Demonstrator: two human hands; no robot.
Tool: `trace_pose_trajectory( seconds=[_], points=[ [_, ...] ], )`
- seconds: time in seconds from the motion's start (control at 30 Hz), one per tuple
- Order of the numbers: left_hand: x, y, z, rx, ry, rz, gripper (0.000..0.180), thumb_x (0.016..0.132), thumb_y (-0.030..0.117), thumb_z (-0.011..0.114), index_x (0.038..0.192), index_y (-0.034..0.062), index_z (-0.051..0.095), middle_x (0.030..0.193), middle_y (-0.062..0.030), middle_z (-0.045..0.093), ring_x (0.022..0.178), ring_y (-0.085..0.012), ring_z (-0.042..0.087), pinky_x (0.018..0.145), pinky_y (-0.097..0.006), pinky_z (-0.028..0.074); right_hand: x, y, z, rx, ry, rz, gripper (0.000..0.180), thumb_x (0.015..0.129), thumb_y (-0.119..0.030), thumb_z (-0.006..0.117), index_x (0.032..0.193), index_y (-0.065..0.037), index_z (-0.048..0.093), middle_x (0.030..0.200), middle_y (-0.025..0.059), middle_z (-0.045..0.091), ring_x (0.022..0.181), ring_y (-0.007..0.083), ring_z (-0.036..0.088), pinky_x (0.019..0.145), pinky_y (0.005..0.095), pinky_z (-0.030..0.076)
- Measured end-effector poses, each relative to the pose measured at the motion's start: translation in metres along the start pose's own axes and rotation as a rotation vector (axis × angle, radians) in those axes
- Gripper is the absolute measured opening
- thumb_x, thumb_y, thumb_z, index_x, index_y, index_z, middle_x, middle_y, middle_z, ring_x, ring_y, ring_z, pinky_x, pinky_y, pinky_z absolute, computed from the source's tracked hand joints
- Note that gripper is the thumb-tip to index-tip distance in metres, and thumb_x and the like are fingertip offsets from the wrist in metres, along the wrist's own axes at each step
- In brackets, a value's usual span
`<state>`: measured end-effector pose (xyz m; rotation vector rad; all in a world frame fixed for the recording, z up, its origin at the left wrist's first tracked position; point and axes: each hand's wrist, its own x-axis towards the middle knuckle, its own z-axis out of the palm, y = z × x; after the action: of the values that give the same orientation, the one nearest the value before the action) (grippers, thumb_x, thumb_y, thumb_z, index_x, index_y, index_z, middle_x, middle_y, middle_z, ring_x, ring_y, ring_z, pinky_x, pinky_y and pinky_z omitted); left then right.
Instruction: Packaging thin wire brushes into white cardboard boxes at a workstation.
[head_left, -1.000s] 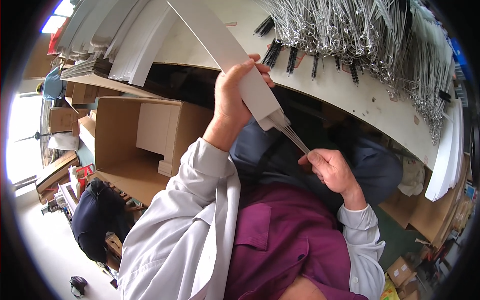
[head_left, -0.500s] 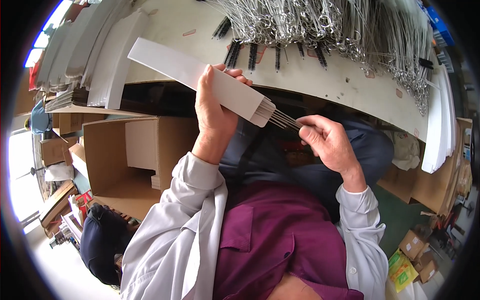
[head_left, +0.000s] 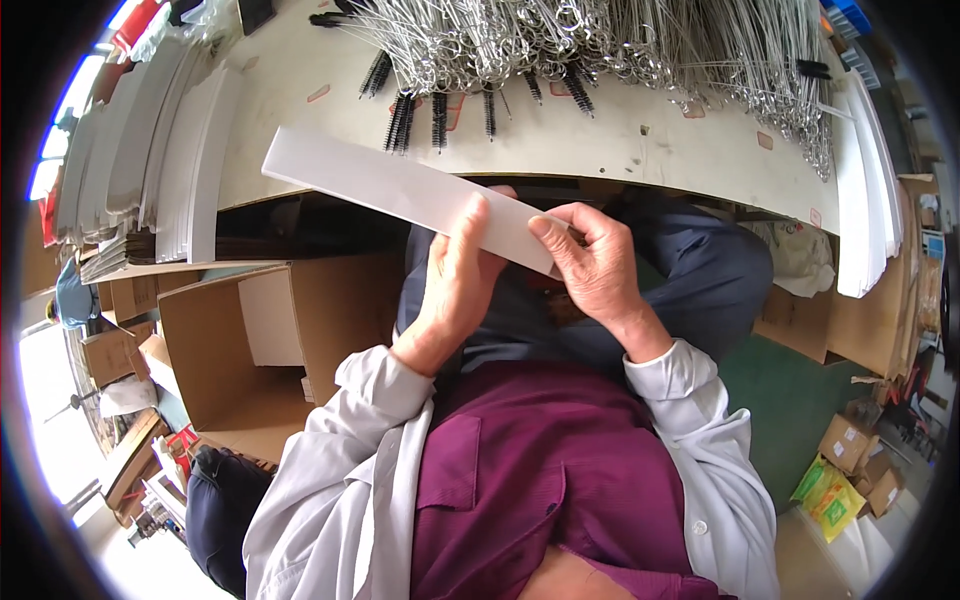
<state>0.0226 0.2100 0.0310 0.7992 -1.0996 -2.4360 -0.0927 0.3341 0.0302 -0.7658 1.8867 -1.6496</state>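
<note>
A long, narrow white box [head_left: 370, 190] is held slantwise over my lap, its far end pointing up to the left. My left hand [head_left: 458, 275] wraps round it near the middle, thumb on top. At the box's near right end, my right hand [head_left: 595, 262] grips with its thumb on the upper face and its fingers over the edge. The wire stems seen earlier are out of sight now; the box and my right hand hide that end. Past the box, several black-bristled brushes [head_left: 440, 122] with looped wire handles [head_left: 520, 50] lie piled on the table [head_left: 300, 120].
Flat white boxes [head_left: 165, 150] stand stacked at the table's left, and more white boxes [head_left: 868, 200] at its right end. On my left sits an open cardboard carton [head_left: 225, 350]. A dark rounded shape [head_left: 220, 520] is at lower left, and small cartons [head_left: 850, 445] lie at lower right.
The bundle of wire stems sticking out of the box has gone from view. My right hand has moved left onto the box's end. The view has shifted slightly.
</note>
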Motion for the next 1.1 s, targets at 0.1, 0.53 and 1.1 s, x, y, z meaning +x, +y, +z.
trace_pose_trajectory(
  seconds=[0.1,0.53,1.1],
  points=[
    [-0.027,0.025,-0.015,0.681,-0.296,-0.232,0.034,0.101,0.029,0.066,0.111,-0.0032,0.067,0.096,-0.0091,0.070,0.089,-0.0201,0.069,0.080,-0.035,0.055,0.004,-0.007,-0.025,0.005,-0.095,0.099,0.034,0.095,-0.030,0.077,0.095,0.003,0.071,0.074,0.0084,0.073,0.067,0.0055,0.065,0.056,0.0260,0.052],
    [-0.014,0.033,-0.016,1.746,-0.531,0.379,0.067,0.070,0.017,0.080,0.130,0.0019,0.055,0.100,-0.0174,0.069,0.088,-0.0361,0.070,0.076,-0.045,0.058,-0.005,0.001,-0.033,-0.176,-0.217,-0.107,0.031,0.088,-0.025,0.083,0.102,0.000,0.072,0.084,0.0127,0.074,0.067,0.0144,0.068,0.062,0.0303,0.053],
    [-0.023,0.003,-0.018,1.738,-0.329,0.325,0.048,0.077,0.023,0.079,0.116,0.0018,0.060,0.088,-0.0187,0.072,0.076,-0.0383,0.072,0.067,-0.046,0.060,-0.032,0.023,-0.042,-0.033,0.082,0.011,0.015,0.094,-0.003,0.074,0.108,0.001,0.071,0.093,0.0046,0.073,0.074,0.0072,0.066,0.063,0.0222,0.056]
  ],
)
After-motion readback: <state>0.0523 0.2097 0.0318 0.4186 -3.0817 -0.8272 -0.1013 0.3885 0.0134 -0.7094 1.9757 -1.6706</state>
